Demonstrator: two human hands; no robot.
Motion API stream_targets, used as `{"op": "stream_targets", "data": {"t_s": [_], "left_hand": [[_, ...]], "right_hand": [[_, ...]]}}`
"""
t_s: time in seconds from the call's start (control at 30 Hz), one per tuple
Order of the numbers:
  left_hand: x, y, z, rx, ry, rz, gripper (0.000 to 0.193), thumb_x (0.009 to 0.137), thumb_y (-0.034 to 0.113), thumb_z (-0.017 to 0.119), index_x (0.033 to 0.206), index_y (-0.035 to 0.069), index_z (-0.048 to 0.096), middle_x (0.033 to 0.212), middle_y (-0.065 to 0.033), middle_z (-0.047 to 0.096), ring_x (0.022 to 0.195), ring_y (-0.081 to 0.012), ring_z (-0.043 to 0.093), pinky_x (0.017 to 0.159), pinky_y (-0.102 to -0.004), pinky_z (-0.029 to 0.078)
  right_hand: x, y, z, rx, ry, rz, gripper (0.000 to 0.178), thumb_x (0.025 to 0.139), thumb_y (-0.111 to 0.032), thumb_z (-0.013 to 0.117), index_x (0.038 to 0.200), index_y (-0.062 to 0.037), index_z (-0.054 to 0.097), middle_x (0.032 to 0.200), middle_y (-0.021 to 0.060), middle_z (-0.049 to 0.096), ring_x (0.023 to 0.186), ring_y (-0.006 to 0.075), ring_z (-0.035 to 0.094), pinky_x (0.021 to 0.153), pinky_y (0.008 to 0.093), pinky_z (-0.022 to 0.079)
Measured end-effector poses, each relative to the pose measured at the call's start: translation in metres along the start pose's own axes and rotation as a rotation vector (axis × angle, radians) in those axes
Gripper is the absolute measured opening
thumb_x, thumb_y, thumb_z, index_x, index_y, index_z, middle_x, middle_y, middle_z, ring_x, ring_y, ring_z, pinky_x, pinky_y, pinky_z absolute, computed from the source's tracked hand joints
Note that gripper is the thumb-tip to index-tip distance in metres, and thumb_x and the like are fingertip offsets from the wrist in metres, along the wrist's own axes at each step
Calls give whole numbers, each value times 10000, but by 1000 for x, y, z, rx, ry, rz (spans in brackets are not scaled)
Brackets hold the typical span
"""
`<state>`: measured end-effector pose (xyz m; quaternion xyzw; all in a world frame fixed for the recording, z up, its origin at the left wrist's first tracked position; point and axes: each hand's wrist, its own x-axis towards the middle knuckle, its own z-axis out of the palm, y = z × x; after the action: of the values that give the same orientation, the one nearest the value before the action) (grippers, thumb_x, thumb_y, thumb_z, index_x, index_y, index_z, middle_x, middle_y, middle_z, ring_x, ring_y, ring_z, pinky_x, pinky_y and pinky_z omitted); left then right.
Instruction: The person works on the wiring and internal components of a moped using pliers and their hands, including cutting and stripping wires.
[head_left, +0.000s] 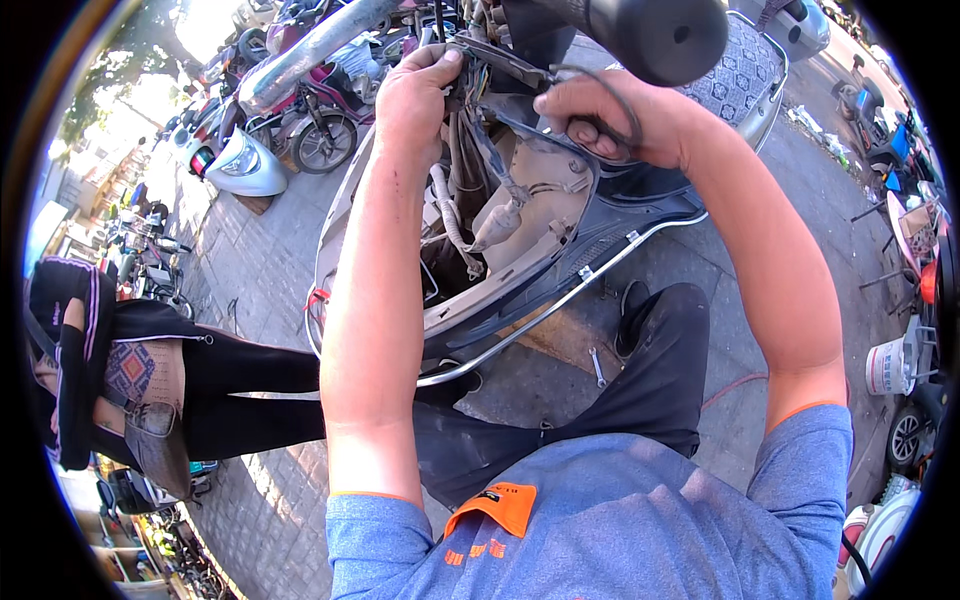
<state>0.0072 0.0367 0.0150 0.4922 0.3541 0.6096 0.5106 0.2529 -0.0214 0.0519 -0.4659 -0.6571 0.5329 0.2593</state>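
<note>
A scooter with its front body panel (540, 215) opened up stands before me, its wiring harness (470, 150) exposed. At the top of those wires my left hand (415, 95) is closed, thumb pressed against the fingers; it seems to pinch a wire, mostly hidden. My right hand (615, 115) is wrapped round the dark looped handle of what look like scissors (505, 62). Their blades reach left across the wires to my left fingertips. A black handlebar grip (660, 35) hangs just above my right hand.
A metal side rail (560, 303) edges the scooter. On the ground near my foot lies a wrench (598, 367). Another person (150, 380) stands close at the left. Parked motorbikes (325, 135) fill the back left; a white bucket (888, 367) stands at the right.
</note>
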Motion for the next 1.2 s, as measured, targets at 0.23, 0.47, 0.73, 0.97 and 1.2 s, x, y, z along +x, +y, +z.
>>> {"op": "stream_targets", "data": {"t_s": [0.23, 0.47, 0.73, 0.97, 1.2], "left_hand": [[-4, -1, -6, -184, -54, -60, 219, 1068, 91, 629, 1232, -29, 711, 1049, -73, 770, 894, -163, 742, 801, -314, 607], [-21, -1, -7, -181, -38, -32, 237, 1055, 54, 625, 1249, -70, 684, 1109, -139, 770, 938, -218, 764, 845, -378, 652], [-19, 4, -8, -120, -60, -14, 186, 1060, 66, 647, 1202, -29, 720, 1053, -89, 765, 907, -167, 741, 822, -327, 640], [-34, -2, -32, -71, 160, -43, 263, 1078, 137, 602, 1311, 41, 679, 1129, -50, 710, 1042, -161, 666, 870, -370, 573], [-54, -25, -33, 126, 47, -73, 238, 1027, 186, 709, 1247, 93, 711, 1079, 10, 723, 990, -91, 671, 845, -291, 559]], "right_hand": [[-19, 11, 31, -989, 575, -339, 444, 949, -450, 690, 982, -9, 724, 882, 206, 772, 890, 391, 773, 805, 472, 616], [-11, 9, 55, -1196, 684, -315, 437, 957, -418, 695, 1094, -3, 692, 923, 172, 794, 948, 340, 794, 837, 459, 642], [-6, 2, 38, -1159, 598, -353, 365, 968, -382, 701, 1144, -65, 737, 966, 187, 793, 978, 385, 775, 845, 501, 633], [-28, 34, 50, -852, 644, -387, 334, 962, -340, 751, 968, -17, 665, 833, 232, 726, 821, 447, 731, 732, 539, 566], [-62, 135, 106, -470, 512, -386, 306, 884, -187, 825, 850, -30, 564, 703, 166, 588, 615, 401, 604, 588, 434, 487]]}}
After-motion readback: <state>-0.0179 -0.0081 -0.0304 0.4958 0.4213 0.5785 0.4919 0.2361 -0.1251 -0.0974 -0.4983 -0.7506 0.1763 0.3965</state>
